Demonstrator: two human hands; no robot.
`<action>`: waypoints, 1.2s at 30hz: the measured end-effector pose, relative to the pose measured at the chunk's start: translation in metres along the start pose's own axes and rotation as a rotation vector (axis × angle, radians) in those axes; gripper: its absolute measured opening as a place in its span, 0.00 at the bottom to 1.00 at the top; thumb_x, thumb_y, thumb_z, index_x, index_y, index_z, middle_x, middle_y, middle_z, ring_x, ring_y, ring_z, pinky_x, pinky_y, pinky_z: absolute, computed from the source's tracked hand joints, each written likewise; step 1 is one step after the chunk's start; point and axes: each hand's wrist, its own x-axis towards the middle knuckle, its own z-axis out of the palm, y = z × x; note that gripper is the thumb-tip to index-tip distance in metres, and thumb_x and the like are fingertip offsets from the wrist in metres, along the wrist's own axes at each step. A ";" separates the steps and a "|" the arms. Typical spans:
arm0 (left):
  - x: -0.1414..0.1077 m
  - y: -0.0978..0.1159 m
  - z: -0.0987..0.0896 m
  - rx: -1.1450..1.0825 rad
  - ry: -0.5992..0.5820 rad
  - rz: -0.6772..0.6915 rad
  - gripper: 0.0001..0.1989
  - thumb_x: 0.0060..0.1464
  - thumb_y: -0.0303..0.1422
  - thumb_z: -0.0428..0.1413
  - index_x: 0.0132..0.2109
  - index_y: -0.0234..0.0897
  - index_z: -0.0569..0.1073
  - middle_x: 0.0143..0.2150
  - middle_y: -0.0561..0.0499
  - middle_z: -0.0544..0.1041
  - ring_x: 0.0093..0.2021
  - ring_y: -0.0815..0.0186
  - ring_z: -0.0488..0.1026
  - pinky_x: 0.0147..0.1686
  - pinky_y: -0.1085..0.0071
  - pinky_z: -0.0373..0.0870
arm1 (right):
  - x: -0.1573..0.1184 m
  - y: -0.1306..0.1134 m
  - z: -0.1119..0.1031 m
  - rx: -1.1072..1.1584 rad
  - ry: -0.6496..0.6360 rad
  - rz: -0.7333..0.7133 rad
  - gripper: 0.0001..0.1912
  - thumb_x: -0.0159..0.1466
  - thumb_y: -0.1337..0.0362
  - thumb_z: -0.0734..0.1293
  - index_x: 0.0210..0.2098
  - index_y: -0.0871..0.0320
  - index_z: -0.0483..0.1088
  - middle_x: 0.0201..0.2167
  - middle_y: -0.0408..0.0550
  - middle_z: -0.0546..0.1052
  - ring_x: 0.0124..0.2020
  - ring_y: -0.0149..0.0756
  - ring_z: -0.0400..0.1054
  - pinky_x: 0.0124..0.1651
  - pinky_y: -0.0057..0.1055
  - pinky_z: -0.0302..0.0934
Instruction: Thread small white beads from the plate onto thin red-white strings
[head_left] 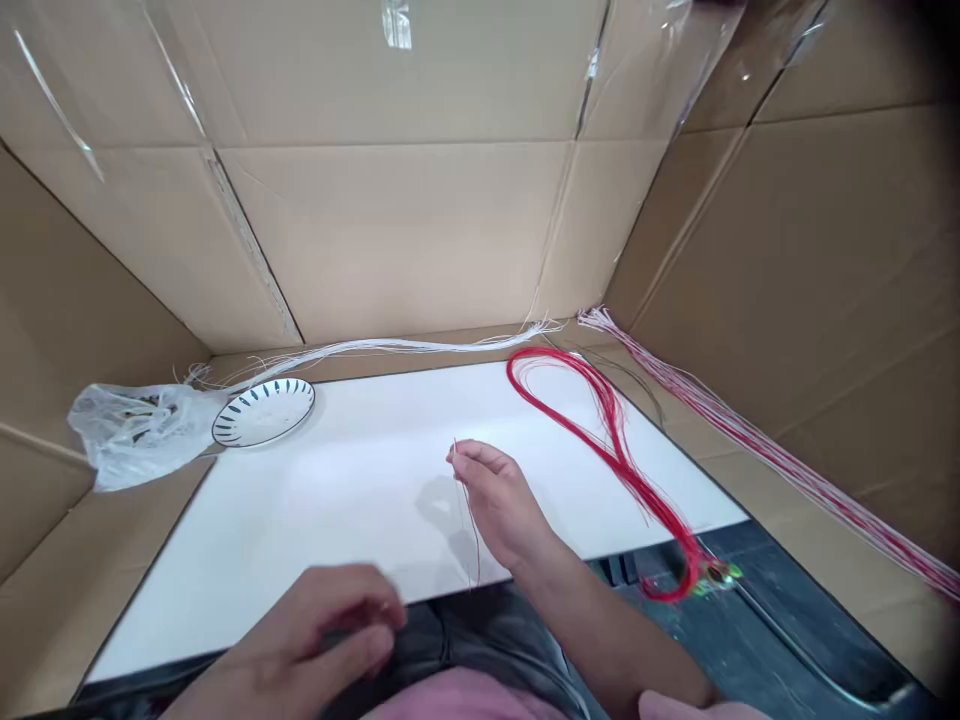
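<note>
Over the middle of the white board [330, 500], my right hand [499, 500] pinches a thin red thread [474, 530] between thumb and fingertips. The thread's short tip stands above the fingers and its tail hangs down toward the board's front edge. My left hand [315, 630] is slightly blurred near that edge, lower left, with its fingers curled and apart and nothing seen between them. A looped bundle of red threads [622, 465] lies to the right of my right hand, running over the board's front edge.
A striped white plate [266, 412] and a clear plastic bag [146, 435] are at the left. White threads [397, 346] run behind the board. Red and white strands [750, 435] lie along the right. Cardboard walls [405, 240] surround the board.
</note>
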 end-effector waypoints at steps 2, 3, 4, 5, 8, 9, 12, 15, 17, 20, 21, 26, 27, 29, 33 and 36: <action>0.025 0.022 0.013 -0.222 0.309 0.245 0.11 0.60 0.41 0.64 0.46 0.42 0.83 0.44 0.47 0.82 0.45 0.62 0.78 0.49 0.71 0.75 | -0.009 0.000 0.013 0.017 0.001 -0.058 0.11 0.47 0.57 0.82 0.25 0.53 0.80 0.30 0.41 0.76 0.39 0.32 0.66 0.49 0.30 0.57; 0.037 0.030 0.022 -0.363 0.478 0.313 0.11 0.57 0.39 0.66 0.44 0.40 0.83 0.45 0.46 0.83 0.47 0.61 0.79 0.51 0.70 0.75 | -0.013 -0.001 0.018 0.021 -0.004 -0.085 0.11 0.46 0.58 0.82 0.25 0.53 0.80 0.30 0.41 0.76 0.39 0.31 0.66 0.48 0.29 0.58; 0.047 0.036 0.031 -0.423 0.522 0.340 0.12 0.58 0.41 0.66 0.45 0.39 0.82 0.46 0.46 0.83 0.48 0.61 0.79 0.53 0.68 0.75 | -0.018 -0.002 0.024 0.021 -0.012 -0.109 0.11 0.46 0.59 0.82 0.25 0.54 0.80 0.30 0.41 0.75 0.39 0.31 0.66 0.48 0.28 0.59; 0.056 0.039 0.039 -0.465 0.538 0.354 0.14 0.59 0.43 0.65 0.46 0.39 0.81 0.44 0.47 0.83 0.47 0.62 0.80 0.53 0.66 0.77 | -0.021 -0.002 0.029 0.019 -0.023 -0.129 0.11 0.46 0.59 0.82 0.25 0.54 0.80 0.31 0.40 0.75 0.38 0.30 0.66 0.46 0.27 0.60; 0.070 0.039 0.054 -0.554 0.544 0.358 0.18 0.57 0.46 0.65 0.45 0.36 0.81 0.41 0.46 0.83 0.42 0.60 0.81 0.49 0.60 0.80 | -0.030 -0.003 0.040 0.009 -0.040 -0.145 0.11 0.48 0.60 0.81 0.25 0.56 0.79 0.33 0.40 0.73 0.33 0.27 0.65 0.36 0.25 0.60; 0.071 0.037 0.056 -0.574 0.547 0.355 0.19 0.57 0.46 0.65 0.45 0.35 0.81 0.39 0.46 0.83 0.41 0.60 0.81 0.47 0.60 0.81 | -0.033 -0.002 0.043 0.007 -0.039 -0.135 0.12 0.49 0.59 0.81 0.26 0.56 0.78 0.33 0.40 0.72 0.31 0.25 0.64 0.32 0.24 0.59; 0.073 0.035 0.056 -0.615 0.568 0.348 0.18 0.56 0.45 0.66 0.45 0.35 0.82 0.35 0.49 0.82 0.37 0.63 0.80 0.41 0.65 0.80 | -0.034 0.002 0.050 0.006 -0.036 -0.088 0.14 0.50 0.57 0.80 0.28 0.57 0.76 0.31 0.40 0.72 0.25 0.24 0.61 0.24 0.23 0.53; 0.079 0.035 0.053 -0.627 0.582 0.331 0.15 0.58 0.44 0.65 0.37 0.35 0.82 0.28 0.53 0.76 0.30 0.70 0.73 0.35 0.73 0.74 | -0.029 0.009 0.053 0.002 -0.030 -0.051 0.16 0.50 0.55 0.79 0.30 0.58 0.74 0.27 0.40 0.72 0.22 0.24 0.58 0.21 0.23 0.50; 0.085 0.035 0.051 -0.623 0.582 0.307 0.16 0.59 0.43 0.64 0.31 0.34 0.79 0.25 0.55 0.71 0.26 0.73 0.66 0.29 0.76 0.66 | -0.022 0.013 0.053 -0.011 -0.027 -0.044 0.15 0.52 0.54 0.78 0.30 0.57 0.74 0.23 0.39 0.70 0.19 0.24 0.55 0.19 0.25 0.48; 0.093 0.033 0.047 -0.605 0.585 0.270 0.17 0.60 0.44 0.61 0.30 0.35 0.77 0.24 0.56 0.66 0.24 0.74 0.59 0.23 0.76 0.56 | -0.011 0.016 0.049 -0.038 -0.022 -0.098 0.13 0.53 0.56 0.76 0.30 0.57 0.74 0.25 0.40 0.71 0.23 0.27 0.59 0.24 0.28 0.56; 0.095 0.032 0.045 -0.589 0.587 0.265 0.17 0.60 0.44 0.61 0.32 0.35 0.78 0.24 0.57 0.65 0.24 0.74 0.58 0.23 0.75 0.54 | -0.008 0.015 0.047 -0.052 -0.020 -0.128 0.12 0.53 0.57 0.76 0.30 0.57 0.75 0.27 0.41 0.72 0.26 0.28 0.62 0.29 0.29 0.59; 0.104 0.038 0.023 -0.438 0.597 0.291 0.14 0.60 0.43 0.61 0.36 0.36 0.82 0.24 0.56 0.67 0.25 0.71 0.60 0.27 0.73 0.58 | 0.010 0.005 0.035 -0.199 -0.026 -0.288 0.08 0.53 0.60 0.77 0.27 0.56 0.77 0.35 0.44 0.74 0.40 0.33 0.67 0.46 0.32 0.62; 0.107 0.041 0.017 -0.402 0.597 0.304 0.13 0.60 0.42 0.62 0.36 0.35 0.82 0.25 0.55 0.70 0.27 0.70 0.62 0.29 0.72 0.61 | 0.016 0.002 0.034 -0.240 -0.029 -0.313 0.08 0.54 0.60 0.77 0.26 0.57 0.77 0.35 0.44 0.73 0.40 0.33 0.67 0.47 0.33 0.62; 0.119 0.046 0.003 -0.333 0.601 0.323 0.12 0.60 0.39 0.62 0.36 0.35 0.81 0.29 0.53 0.75 0.32 0.69 0.67 0.34 0.72 0.66 | 0.033 -0.003 0.032 -0.317 -0.040 -0.343 0.09 0.54 0.60 0.76 0.25 0.57 0.76 0.35 0.44 0.73 0.40 0.34 0.66 0.47 0.34 0.61; 0.161 0.031 -0.028 -0.260 0.614 0.261 0.12 0.64 0.39 0.60 0.41 0.32 0.77 0.36 0.51 0.77 0.36 0.67 0.74 0.39 0.67 0.74 | 0.081 -0.007 0.033 -0.467 -0.043 -0.365 0.11 0.56 0.57 0.74 0.33 0.57 0.73 0.38 0.46 0.74 0.38 0.34 0.65 0.49 0.37 0.61; 0.198 -0.004 -0.050 -0.294 0.615 0.159 0.15 0.67 0.40 0.58 0.50 0.32 0.75 0.45 0.47 0.78 0.41 0.64 0.77 0.42 0.63 0.78 | 0.117 -0.003 0.041 -0.617 0.007 -0.444 0.19 0.56 0.58 0.72 0.46 0.55 0.71 0.52 0.50 0.72 0.42 0.36 0.64 0.50 0.38 0.59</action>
